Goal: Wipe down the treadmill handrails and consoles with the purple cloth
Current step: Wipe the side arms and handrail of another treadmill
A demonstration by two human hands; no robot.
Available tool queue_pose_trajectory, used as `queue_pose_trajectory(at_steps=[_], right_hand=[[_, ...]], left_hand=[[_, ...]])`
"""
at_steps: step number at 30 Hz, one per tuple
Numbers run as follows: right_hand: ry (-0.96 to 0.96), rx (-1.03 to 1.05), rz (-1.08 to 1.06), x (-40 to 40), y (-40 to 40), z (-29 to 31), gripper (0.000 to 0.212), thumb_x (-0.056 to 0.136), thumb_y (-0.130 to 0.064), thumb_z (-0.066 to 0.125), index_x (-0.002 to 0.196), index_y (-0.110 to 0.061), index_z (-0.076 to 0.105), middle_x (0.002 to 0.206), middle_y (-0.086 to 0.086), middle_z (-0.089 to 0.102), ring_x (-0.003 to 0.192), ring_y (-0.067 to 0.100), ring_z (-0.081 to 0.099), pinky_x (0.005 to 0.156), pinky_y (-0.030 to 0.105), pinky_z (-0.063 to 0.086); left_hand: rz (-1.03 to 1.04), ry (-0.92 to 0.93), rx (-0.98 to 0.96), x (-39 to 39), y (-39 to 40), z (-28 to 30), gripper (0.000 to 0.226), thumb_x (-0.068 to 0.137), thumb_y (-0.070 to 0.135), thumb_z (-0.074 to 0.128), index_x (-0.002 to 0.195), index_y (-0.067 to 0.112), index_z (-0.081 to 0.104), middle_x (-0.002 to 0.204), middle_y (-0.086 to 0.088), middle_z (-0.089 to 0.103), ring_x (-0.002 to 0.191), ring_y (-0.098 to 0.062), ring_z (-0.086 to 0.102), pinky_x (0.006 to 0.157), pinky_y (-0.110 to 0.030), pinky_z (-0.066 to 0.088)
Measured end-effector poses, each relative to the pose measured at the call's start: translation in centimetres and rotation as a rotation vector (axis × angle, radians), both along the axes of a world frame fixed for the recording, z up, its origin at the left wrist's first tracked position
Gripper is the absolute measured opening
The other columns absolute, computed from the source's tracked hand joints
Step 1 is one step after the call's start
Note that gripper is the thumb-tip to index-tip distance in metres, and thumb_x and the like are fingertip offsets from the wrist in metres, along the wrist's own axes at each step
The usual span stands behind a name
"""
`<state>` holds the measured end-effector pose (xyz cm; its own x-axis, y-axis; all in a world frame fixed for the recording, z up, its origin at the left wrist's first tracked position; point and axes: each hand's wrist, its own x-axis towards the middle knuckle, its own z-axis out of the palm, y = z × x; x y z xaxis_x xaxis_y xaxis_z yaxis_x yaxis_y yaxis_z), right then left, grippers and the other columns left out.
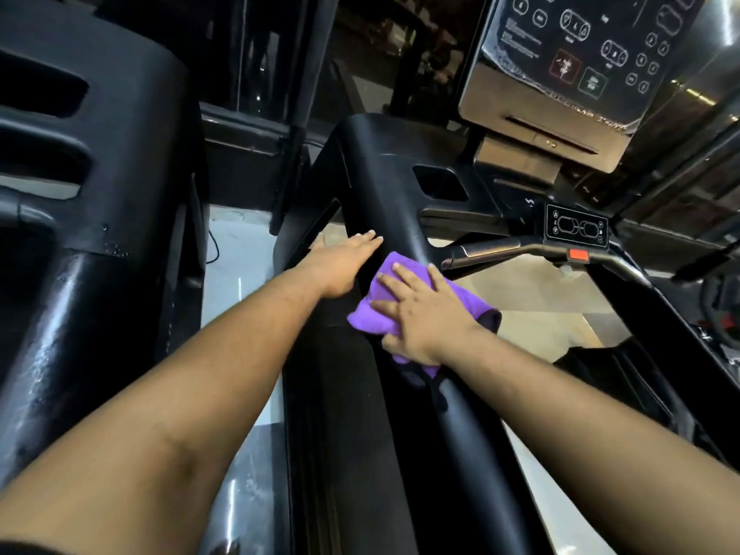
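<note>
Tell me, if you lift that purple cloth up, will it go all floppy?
Probably floppy: the purple cloth is bunched under the right hand and droops over the black handrail. It looks light, and may slide easily on that shiny rail.

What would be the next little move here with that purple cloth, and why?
Probably slide the right hand, pressed flat on the purple cloth, forward along the black handrail toward the console. The left hand rests on the rail just ahead, and that stretch lies beyond the cloth.
</note>
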<state>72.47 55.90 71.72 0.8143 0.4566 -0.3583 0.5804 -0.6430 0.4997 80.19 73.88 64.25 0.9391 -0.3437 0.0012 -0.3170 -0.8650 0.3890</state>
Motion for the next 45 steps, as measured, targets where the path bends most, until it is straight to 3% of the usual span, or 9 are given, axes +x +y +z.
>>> queue_pose_trajectory(at_steps=[7,11,15,22,26,29,33,37,45], right_hand=[[0.075,-0.431,0.191,-3.6,3.4,-3.7,0.068,0.101,-0.054,0.033,0.159,-0.019,0.033,0.169,0.005,0.022,0.158,0.027,0.006,0.122,0.064,-0.009],[0.14,-0.184,0.158,-7.6,-0.8,-1.1,0.064,0.095,-0.055,0.044,0.154,-0.028,0.044,0.169,0.0,0.023,0.158,0.018,0.004,0.122,0.061,-0.013],[0.024,0.103,-0.076,-4.5,-1.9,0.6,0.072,0.091,-0.058,0.048,0.158,-0.045,0.027,0.172,-0.009,0.001,0.158,0.016,-0.009,0.121,0.067,0.0],[-0.023,0.197,-0.079,-15.3,-6.4,-0.7,0.074,0.089,-0.059,0.043,0.159,-0.042,0.025,0.172,-0.007,-0.004,0.158,0.017,-0.011,0.122,0.06,0.004],[-0.001,0.338,-0.217,-13.6,-7.8,0.3,0.079,0.09,-0.06,0.048,0.159,-0.049,0.013,0.171,-0.012,-0.01,0.157,0.017,-0.012,0.121,0.067,0.005],[-0.037,0.257,-0.189,-12.4,-6.1,0.0,0.078,0.091,-0.061,0.045,0.161,-0.043,0.015,0.172,-0.005,-0.007,0.158,0.024,-0.012,0.118,0.073,0.004],[0.029,0.041,0.113,-19.9,-7.2,-1.3,0.066,0.095,-0.056,0.039,0.156,-0.03,0.04,0.17,-0.001,0.019,0.158,0.023,-0.001,0.12,0.068,-0.003],[0.116,0.077,0.195,-25.7,-10.7,-1.1,0.061,0.094,-0.054,0.043,0.15,-0.031,0.049,0.165,-0.005,0.032,0.158,0.018,0.004,0.122,0.062,-0.007],[0.024,0.208,-0.043,-24.4,-9.3,-0.5,0.068,0.093,-0.056,0.044,0.157,-0.038,0.033,0.173,-0.003,-0.002,0.158,0.021,-0.011,0.121,0.066,0.003]], left_hand=[[-0.018,-0.118,-0.029,0.4,0.5,-0.5,0.088,0.092,-0.007,0.049,0.164,0.032,0.015,0.173,0.006,0.003,0.158,-0.015,0.014,0.119,-0.068,0.016],[-0.039,-0.168,-0.012,-0.9,-0.7,-1.1,0.09,0.092,-0.006,0.051,0.164,0.031,0.012,0.173,0.006,0.003,0.158,-0.017,0.014,0.117,-0.069,0.018],[-0.035,-0.113,-0.017,-3.7,-1.8,-0.3,0.088,0.093,-0.002,0.052,0.164,0.03,0.012,0.173,0.006,0.002,0.159,-0.015,0.011,0.119,-0.069,0.014],[0.001,-0.077,0.036,-9.7,-3.6,-0.8,0.089,0.095,-0.001,0.053,0.164,0.031,0.007,0.173,0.006,0.002,0.158,-0.014,0.012,0.121,-0.066,0.011],[0.029,-0.043,0.007,-12.8,-5.1,-0.4,0.084,0.098,0.003,0.052,0.165,0.03,0.009,0.173,0.006,0.001,0.159,-0.014,0.01,0.12,-0.067,0.01],[0.063,-0.038,-0.016,-15.0,-6.0,0.5,0.083,0.098,0.009,0.058,0.165,0.029,0.013,0.173,0.005,0.005,0.158,-0.014,0.013,0.122,-0.066,0.013],[0.132,-0.006,-0.07,-18.0,-7.0,0.0,0.068,0.102,0.01,0.048,0.163,0.03,0.023,0.172,0.009,0.016,0.157,-0.016,0.021,0.121,-0.065,0.019],[0.124,0.024,-0.083,-21.5,-9.2,-0.8,0.069,0.104,0.015,0.048,0.164,0.028,0.016,0.172,0.009,0.012,0.157,-0.016,0.018,0.122,-0.064,0.015],[0.11,0.033,-0.204,-23.6,-10.2,-0.3,0.075,0.099,0.014,0.049,0.164,0.029,0.016,0.172,0.012,0.009,0.156,-0.016,0.024,0.123,-0.063,0.014]])
